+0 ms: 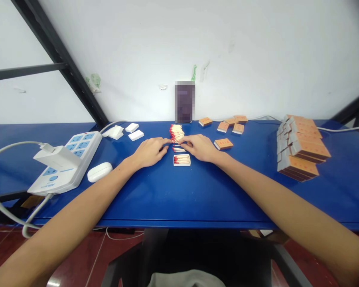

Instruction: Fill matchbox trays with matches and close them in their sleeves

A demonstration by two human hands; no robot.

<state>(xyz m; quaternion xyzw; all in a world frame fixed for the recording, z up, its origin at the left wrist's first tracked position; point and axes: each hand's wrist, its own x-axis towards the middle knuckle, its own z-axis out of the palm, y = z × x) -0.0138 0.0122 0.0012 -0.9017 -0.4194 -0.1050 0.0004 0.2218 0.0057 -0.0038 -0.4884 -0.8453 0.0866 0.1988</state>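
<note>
A pile of red-tipped matches [177, 134] lies on the blue table, with a few more matches [178, 150] set apart just in front of it. My left hand [151, 152] reaches in from the left, its index finger stretched out to the match heads and its thumb held apart. From the other side, my right hand [201, 147] has its thumb and index finger closed at the stick ends of the near matches. Nearest to me sits a white matchbox tray [182, 164] partly filled with matches, their heads to the left.
An orange matchbox [223, 144] lies beside my right hand, with several others behind it. Stacked matchboxes [302, 147] stand at right. On the left are white trays [136, 135], a white case [99, 172] and a power strip [86, 149]. A blurred dark device [184, 101] leans on the wall.
</note>
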